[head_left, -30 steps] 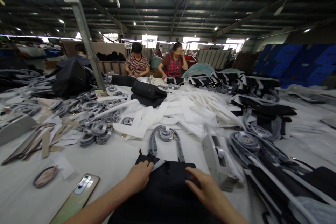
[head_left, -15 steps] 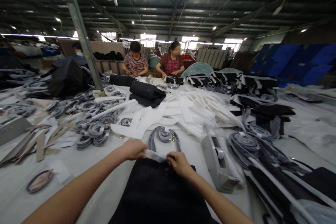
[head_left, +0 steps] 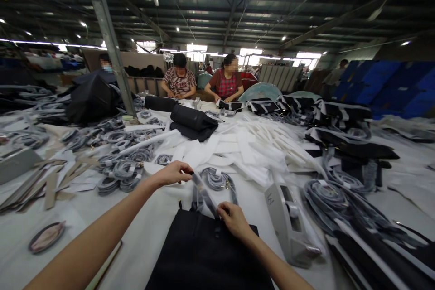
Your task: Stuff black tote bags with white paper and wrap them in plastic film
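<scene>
A black bag (head_left: 204,253) lies flat on the white table (head_left: 149,217) right in front of me, its grey wrapped handles (head_left: 217,180) pointing away. My left hand (head_left: 173,173) is raised above the table and pinches one end of a clear plastic strip (head_left: 204,194). That strip runs down to my right hand (head_left: 233,219), which is closed on its other end at the bag's top edge.
A white tape dispenser (head_left: 288,219) stands right of the bag. Coiled grey straps (head_left: 122,167) and card pieces (head_left: 50,186) lie left, white sheets (head_left: 251,145) in the middle, striped bags (head_left: 340,145) right. A phone edge (head_left: 102,272) shows near my left arm. Two people (head_left: 204,82) sit across the table.
My left hand has lifted up and to the left, drawing the clear strip away from the bag's top edge. My right hand stays at the bag's top.
</scene>
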`<move>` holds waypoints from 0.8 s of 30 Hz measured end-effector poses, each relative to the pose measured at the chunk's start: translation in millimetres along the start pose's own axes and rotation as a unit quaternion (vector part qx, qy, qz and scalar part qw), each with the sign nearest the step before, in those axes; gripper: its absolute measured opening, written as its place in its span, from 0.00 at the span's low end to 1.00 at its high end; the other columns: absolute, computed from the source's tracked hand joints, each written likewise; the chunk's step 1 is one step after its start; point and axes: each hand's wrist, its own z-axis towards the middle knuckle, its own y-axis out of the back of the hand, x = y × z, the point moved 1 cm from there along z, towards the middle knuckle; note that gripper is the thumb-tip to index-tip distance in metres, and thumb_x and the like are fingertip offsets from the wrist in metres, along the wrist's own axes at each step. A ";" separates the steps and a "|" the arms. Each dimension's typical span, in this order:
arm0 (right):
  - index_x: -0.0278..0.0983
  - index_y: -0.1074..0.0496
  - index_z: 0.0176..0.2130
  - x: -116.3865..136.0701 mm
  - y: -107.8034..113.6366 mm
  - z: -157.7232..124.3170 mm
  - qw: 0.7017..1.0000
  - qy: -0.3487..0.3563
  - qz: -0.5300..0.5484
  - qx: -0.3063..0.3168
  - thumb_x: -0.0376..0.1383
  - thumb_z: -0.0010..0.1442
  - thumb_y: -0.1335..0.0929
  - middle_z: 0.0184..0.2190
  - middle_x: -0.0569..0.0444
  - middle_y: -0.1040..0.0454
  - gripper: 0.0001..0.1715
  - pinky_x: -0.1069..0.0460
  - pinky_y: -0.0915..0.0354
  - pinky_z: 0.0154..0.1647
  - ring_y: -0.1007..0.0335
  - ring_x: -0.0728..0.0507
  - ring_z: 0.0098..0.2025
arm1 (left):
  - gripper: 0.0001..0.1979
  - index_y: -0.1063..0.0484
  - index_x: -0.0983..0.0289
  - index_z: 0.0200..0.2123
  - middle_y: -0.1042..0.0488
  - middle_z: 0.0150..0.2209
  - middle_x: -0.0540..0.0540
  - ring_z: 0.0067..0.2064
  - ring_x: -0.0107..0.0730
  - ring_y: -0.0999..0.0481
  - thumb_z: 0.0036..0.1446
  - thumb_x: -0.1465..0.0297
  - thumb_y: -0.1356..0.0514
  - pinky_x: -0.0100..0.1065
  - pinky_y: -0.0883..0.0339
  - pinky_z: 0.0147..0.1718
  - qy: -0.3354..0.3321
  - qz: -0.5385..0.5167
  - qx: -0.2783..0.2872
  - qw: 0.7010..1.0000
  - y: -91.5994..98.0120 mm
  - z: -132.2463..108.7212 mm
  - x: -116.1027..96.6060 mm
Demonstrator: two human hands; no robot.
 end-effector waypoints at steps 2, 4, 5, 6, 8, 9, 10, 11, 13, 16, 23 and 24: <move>0.38 0.32 0.29 -2.5 -2.7 -1.2 1.000 -0.010 0.009 0.000 0.39 0.59 0.39 0.23 0.56 0.29 0.11 0.52 0.40 0.33 0.32 0.45 0.28 | 0.15 0.26 0.63 0.36 0.24 0.31 0.52 0.32 0.32 0.25 0.45 0.62 0.35 0.28 0.37 0.27 0.010 -0.048 -0.012 0.999 -12.1 1.9 7.9; 0.38 0.34 0.30 -4.6 -5.1 -2.5 1.000 -0.019 0.019 0.001 0.40 0.60 0.40 0.22 0.57 0.30 0.10 0.53 0.40 0.32 0.32 0.46 0.27 | 0.18 0.30 0.63 0.37 0.26 0.31 0.51 0.32 0.32 0.24 0.48 0.57 0.36 0.27 0.38 0.26 0.025 -0.101 -0.025 0.994 -28.7 5.8 17.5; 0.39 0.34 0.31 -5.4 -6.1 -3.3 0.999 -0.024 0.025 0.003 0.40 0.61 0.40 0.21 0.58 0.31 0.10 0.53 0.40 0.31 0.32 0.46 0.26 | 0.19 0.32 0.62 0.37 0.27 0.31 0.51 0.32 0.31 0.24 0.49 0.54 0.37 0.27 0.38 0.25 0.033 -0.128 -0.034 0.991 -37.6 8.9 22.5; 0.39 0.35 0.32 -6.1 -6.7 -4.2 0.999 -0.028 0.030 0.006 0.41 0.61 0.40 0.20 0.60 0.32 0.11 0.53 0.39 0.31 0.33 0.47 0.24 | 0.21 0.34 0.62 0.38 0.28 0.31 0.50 0.31 0.30 0.24 0.51 0.52 0.38 0.26 0.38 0.25 0.039 -0.153 -0.045 0.986 -46.2 12.7 27.0; 0.39 0.35 0.34 -7.0 -7.2 -6.1 0.998 -0.037 0.038 0.013 0.41 0.62 0.41 0.17 0.62 0.34 0.11 0.54 0.39 0.30 0.34 0.48 0.21 | 0.22 0.36 0.62 0.39 0.31 0.30 0.48 0.29 0.27 0.25 0.55 0.49 0.43 0.27 0.36 0.25 0.047 -0.196 -0.075 0.977 -60.7 21.8 34.1; 0.39 0.35 0.34 -7.2 -7.1 -7.2 0.998 -0.041 0.040 0.017 0.41 0.62 0.41 0.16 0.63 0.34 0.11 0.54 0.39 0.30 0.34 0.48 0.20 | 0.22 0.36 0.63 0.40 0.32 0.29 0.47 0.27 0.25 0.27 0.58 0.49 0.45 0.27 0.36 0.25 0.048 -0.212 -0.092 0.972 -66.1 26.6 36.2; 0.39 0.35 0.34 -7.3 -6.7 -8.3 0.998 -0.045 0.041 0.019 0.41 0.63 0.41 0.16 0.63 0.35 0.11 0.54 0.39 0.30 0.34 0.48 0.19 | 0.22 0.36 0.63 0.41 0.33 0.28 0.47 0.26 0.24 0.28 0.61 0.50 0.48 0.28 0.35 0.24 0.049 -0.225 -0.109 0.967 -70.0 31.2 37.4; 0.39 0.35 0.34 -7.2 -6.3 -9.4 0.998 -0.047 0.040 0.021 0.40 0.63 0.41 0.15 0.64 0.35 0.10 0.54 0.38 0.30 0.34 0.48 0.19 | 0.21 0.35 0.64 0.42 0.33 0.28 0.47 0.25 0.24 0.30 0.63 0.51 0.50 0.28 0.35 0.24 0.049 -0.234 -0.124 0.963 -72.6 35.3 37.7; 0.39 0.35 0.33 -6.9 -5.5 -11.3 0.998 -0.051 0.035 0.023 0.40 0.62 0.41 0.15 0.63 0.34 0.10 0.54 0.38 0.30 0.33 0.48 0.19 | 0.21 0.34 0.65 0.44 0.33 0.27 0.47 0.23 0.23 0.32 0.65 0.52 0.52 0.28 0.36 0.22 0.047 -0.240 -0.144 0.959 -74.3 41.9 35.9; 0.38 0.34 0.33 -6.4 -5.3 -13.1 0.998 -0.052 0.018 0.023 0.39 0.62 0.41 0.17 0.61 0.32 0.10 0.54 0.38 0.28 0.32 0.47 0.20 | 0.21 0.32 0.65 0.45 0.32 0.26 0.47 0.22 0.22 0.33 0.65 0.54 0.50 0.27 0.37 0.21 0.042 -0.223 -0.159 0.961 -71.7 48.5 30.4; 0.36 0.27 0.28 -6.7 -3.0 -13.9 0.997 -0.045 -0.056 0.017 0.32 0.56 0.35 0.25 0.52 0.25 0.08 0.52 0.38 0.35 0.29 0.44 0.30 | 0.15 0.29 0.67 0.35 0.30 0.27 0.47 0.25 0.23 0.31 0.63 0.60 0.43 0.30 0.32 0.26 0.029 -0.136 -0.174 0.975 -64.2 68.5 12.5; 0.36 0.26 0.28 -7.1 -2.5 -14.1 0.997 -0.049 -0.062 0.017 0.32 0.56 0.35 0.26 0.51 0.24 0.08 0.51 0.38 0.36 0.29 0.43 0.31 | 0.14 0.29 0.67 0.35 0.29 0.28 0.48 0.26 0.24 0.30 0.63 0.61 0.42 0.30 0.32 0.27 0.027 -0.130 -0.172 0.976 -65.7 73.2 8.3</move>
